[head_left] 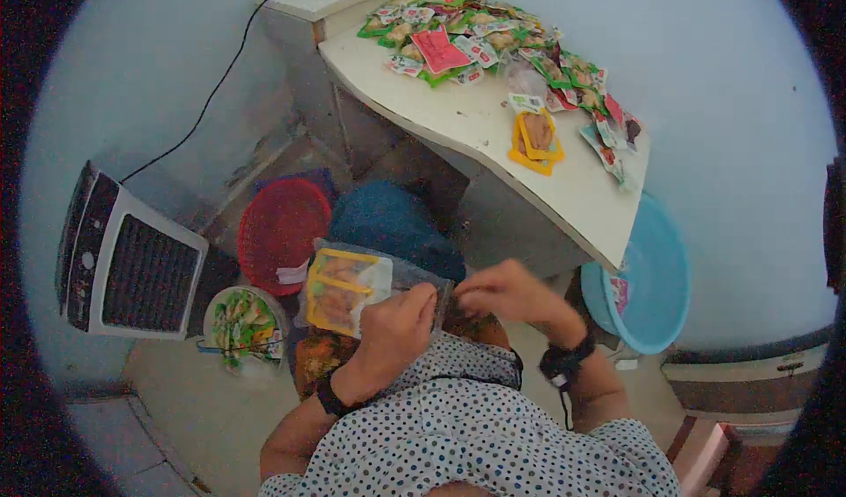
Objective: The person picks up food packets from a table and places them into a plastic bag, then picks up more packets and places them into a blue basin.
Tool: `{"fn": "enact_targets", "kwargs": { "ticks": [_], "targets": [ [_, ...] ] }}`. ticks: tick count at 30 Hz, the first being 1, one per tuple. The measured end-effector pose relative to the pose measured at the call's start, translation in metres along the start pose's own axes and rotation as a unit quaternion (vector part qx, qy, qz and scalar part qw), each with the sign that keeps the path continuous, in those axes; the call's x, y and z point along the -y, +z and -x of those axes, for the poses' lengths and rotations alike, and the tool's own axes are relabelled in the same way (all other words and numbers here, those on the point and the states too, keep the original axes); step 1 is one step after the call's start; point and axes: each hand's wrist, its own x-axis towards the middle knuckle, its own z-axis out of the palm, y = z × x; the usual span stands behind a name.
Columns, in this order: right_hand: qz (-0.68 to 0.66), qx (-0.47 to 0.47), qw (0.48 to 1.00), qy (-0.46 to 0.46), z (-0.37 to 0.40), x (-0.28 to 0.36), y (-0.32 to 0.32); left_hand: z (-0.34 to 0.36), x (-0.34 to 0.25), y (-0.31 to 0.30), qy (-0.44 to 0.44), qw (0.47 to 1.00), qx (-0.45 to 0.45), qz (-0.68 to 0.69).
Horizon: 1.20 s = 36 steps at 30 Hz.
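Observation:
A clear plastic bag [407, 273] lies over my lap, with yellow-edged food packets [339, 287] inside its left part. My left hand [398, 325] is closed on the bag near its right end, knuckles up. At that same end my right hand [509, 293] has its fingers curled and pinched together at the bag's edge. Its fingertips are small and slightly blurred. On the desk, two similar yellow-edged packets [536, 136] lie one over the other.
A curved white desk [423, 114] carries a heap of green and red food packets [476, 34] along its back. On the floor stand a red basket [280, 224], a white bucket [211, 334] of green packets, a blue tub [656, 277] and an air cooler [145, 268] with a black cable.

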Motion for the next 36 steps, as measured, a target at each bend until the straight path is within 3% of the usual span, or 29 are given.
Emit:
{"fn": "enact_targets", "kwargs": {
  "ticks": [3, 5, 8, 11, 14, 17, 20, 23, 26, 29, 31, 33, 35, 36],
  "targets": [
    [-0.105, -0.189, 0.975, 0.047, 0.013, 0.011, -0.044, -0.001, -0.002, 0.002, 0.009, 1.0, -0.005, 0.006],
    [-0.067, -0.309, 0.947, 0.053, 0.007, 0.001, -0.076, -0.002, -0.003, 0.002, 0.011, 1.0, -0.003, 0.007],
    [0.182, -0.458, 0.87, 0.025, -0.017, -0.027, -0.115, 0.0, -0.001, 0.0, -0.016, 0.999, 0.031, 0.006],
    [0.382, -0.5, 0.776, -0.035, -0.038, -0.027, -0.13, 0.0, 0.001, -0.002, -0.007, 0.999, 0.042, 0.0],
    [0.426, -0.503, 0.752, 0.008, -0.064, -0.025, -0.141, 0.003, 0.001, -0.003, -0.063, 0.994, 0.09, -0.017],
    [0.489, -0.405, 0.754, 0.168, -0.088, 0.024, -0.138, 0.003, 0.003, -0.003, -0.047, 0.996, 0.078, 0.013],
    [0.482, -0.387, 0.757, 0.21, -0.118, -0.014, -0.154, 0.007, 0.006, -0.002, -0.044, 0.994, 0.101, -0.017],
    [0.526, -0.334, 0.75, 0.221, -0.117, -0.002, -0.155, 0.01, 0.005, -0.001, -0.039, 0.996, 0.074, -0.013],
    [0.486, -0.319, 0.785, 0.213, -0.115, -0.003, -0.168, 0.01, 0.006, -0.002, -0.061, 0.993, 0.098, -0.017],
    [0.532, -0.323, 0.762, 0.178, -0.101, 0.001, -0.178, 0.009, 0.005, -0.003, -0.053, 0.994, 0.095, -0.007],
    [0.523, -0.392, 0.75, 0.105, -0.088, -0.049, -0.211, 0.007, 0.002, -0.005, -0.066, 0.992, 0.109, -0.01],
    [0.331, -0.466, 0.798, 0.188, -0.075, -0.063, -0.229, 0.007, 0.001, -0.005, -0.072, 0.991, 0.108, -0.014],
    [0.125, -0.412, 0.893, 0.129, -0.041, -0.069, -0.244, 0.01, 0.006, -0.001, -0.07, 0.993, 0.093, -0.018],
    [0.036, -0.454, 0.887, 0.073, -0.03, -0.056, -0.228, 0.01, 0.006, -0.001, -0.066, 0.993, 0.093, -0.01]
  ]
}}
